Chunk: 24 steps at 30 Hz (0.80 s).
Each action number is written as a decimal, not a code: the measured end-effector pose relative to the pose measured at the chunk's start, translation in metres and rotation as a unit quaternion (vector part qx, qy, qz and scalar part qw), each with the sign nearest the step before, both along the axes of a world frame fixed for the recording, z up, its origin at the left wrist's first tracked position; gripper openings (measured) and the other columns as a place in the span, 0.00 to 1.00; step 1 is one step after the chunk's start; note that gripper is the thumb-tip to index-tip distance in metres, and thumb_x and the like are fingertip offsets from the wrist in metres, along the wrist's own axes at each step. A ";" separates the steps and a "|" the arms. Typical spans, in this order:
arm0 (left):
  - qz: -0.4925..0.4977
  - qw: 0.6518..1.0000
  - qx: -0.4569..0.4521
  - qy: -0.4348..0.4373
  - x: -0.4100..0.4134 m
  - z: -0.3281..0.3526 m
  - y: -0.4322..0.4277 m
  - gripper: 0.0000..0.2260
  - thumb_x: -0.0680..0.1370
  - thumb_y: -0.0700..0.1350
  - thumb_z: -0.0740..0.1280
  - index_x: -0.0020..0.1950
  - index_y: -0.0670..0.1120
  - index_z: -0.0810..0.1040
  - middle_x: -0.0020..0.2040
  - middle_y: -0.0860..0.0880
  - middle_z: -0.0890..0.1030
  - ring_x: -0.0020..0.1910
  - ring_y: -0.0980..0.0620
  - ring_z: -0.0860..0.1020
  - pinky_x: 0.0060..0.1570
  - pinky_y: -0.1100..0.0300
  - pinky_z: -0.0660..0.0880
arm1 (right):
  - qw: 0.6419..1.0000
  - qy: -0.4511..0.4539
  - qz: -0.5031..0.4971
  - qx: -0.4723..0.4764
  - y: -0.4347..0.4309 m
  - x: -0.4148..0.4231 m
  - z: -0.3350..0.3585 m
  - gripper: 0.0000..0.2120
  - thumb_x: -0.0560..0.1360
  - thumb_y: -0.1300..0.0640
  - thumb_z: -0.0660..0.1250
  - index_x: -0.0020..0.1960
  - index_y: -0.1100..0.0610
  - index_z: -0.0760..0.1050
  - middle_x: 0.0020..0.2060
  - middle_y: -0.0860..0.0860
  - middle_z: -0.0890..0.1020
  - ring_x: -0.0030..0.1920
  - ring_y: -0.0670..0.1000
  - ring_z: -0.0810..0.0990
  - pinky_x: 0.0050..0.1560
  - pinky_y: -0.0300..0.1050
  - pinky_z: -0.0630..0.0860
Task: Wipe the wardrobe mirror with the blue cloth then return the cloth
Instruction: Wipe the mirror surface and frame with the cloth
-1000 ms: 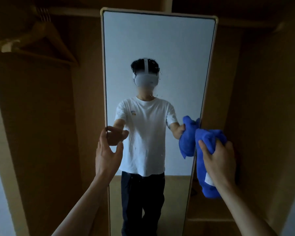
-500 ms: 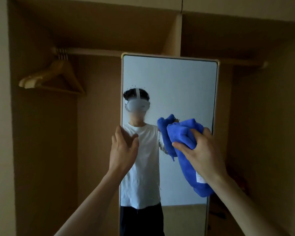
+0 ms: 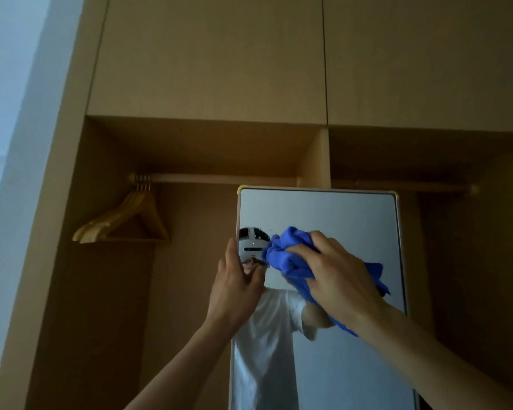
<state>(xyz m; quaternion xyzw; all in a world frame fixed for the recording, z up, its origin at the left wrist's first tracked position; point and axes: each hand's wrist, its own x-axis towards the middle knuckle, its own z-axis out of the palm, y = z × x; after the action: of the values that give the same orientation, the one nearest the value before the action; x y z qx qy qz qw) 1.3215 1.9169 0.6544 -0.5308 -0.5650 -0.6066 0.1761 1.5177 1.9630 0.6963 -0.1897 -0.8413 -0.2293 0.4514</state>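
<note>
Blue cloth (image 3: pixel 290 257), bunched up, is clenched in the right hand (image 3: pixel 335 276) and pressed against the upper part of the wardrobe mirror (image 3: pixel 338 211). The left hand (image 3: pixel 237 284) grips the mirror's left edge, fingers curled around the frame. Both bare forearms reach up from below. The glass reflects a person in a white T-shirt. Behind the mirror stands an open wooden wardrobe (image 3: pixel 208 69). To the left, wooden hangers (image 3: pixel 125 220) hang from a rail (image 3: pixel 219 178).
</note>
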 end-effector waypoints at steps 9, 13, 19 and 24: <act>-0.007 1.000 0.005 0.017 -0.006 0.034 0.002 0.27 0.80 0.57 0.68 0.75 0.64 0.60 0.64 0.56 0.76 0.57 0.56 0.76 0.51 0.57 0.76 | 0.995 -0.006 -0.033 0.091 0.009 -0.015 0.043 0.21 0.77 0.57 0.68 0.69 0.50 0.71 0.58 0.54 0.74 0.54 0.53 0.76 0.51 0.47 0.74; -0.013 1.000 0.002 0.019 -0.004 0.038 0.001 0.30 0.80 0.55 0.69 0.74 0.73 0.55 0.66 0.62 0.74 0.62 0.59 0.76 0.60 0.50 0.78 | 0.990 -0.013 -0.031 0.140 0.015 -0.019 0.069 0.24 0.76 0.58 0.68 0.71 0.51 0.69 0.59 0.54 0.74 0.57 0.54 0.74 0.56 0.49 0.74; -0.022 0.999 0.002 0.043 -0.011 0.039 -0.003 0.34 0.81 0.50 0.68 0.62 0.85 0.50 0.58 0.60 0.79 0.49 0.63 0.78 0.45 0.69 0.74 | 0.979 -0.029 0.007 0.201 0.014 -0.034 0.112 0.22 0.75 0.61 0.67 0.68 0.51 0.72 0.58 0.51 0.75 0.54 0.52 0.73 0.55 0.53 0.73; -0.062 0.998 0.012 0.018 -0.007 0.036 -0.011 0.33 0.80 0.47 0.69 0.57 0.87 0.58 0.55 0.61 0.82 0.50 0.64 0.82 0.41 0.73 0.76 | 0.976 -0.025 0.024 0.215 0.011 -0.054 0.121 0.17 0.75 0.58 0.69 0.63 0.49 0.75 0.57 0.50 0.75 0.51 0.53 0.71 0.50 0.53 0.74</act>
<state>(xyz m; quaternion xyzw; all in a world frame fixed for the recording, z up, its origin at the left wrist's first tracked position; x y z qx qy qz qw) 1.3145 1.9057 0.6900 -0.5737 -0.5207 -0.6130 0.1549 1.4636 1.9741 0.8174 -0.0620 -0.7874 -0.3986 0.4661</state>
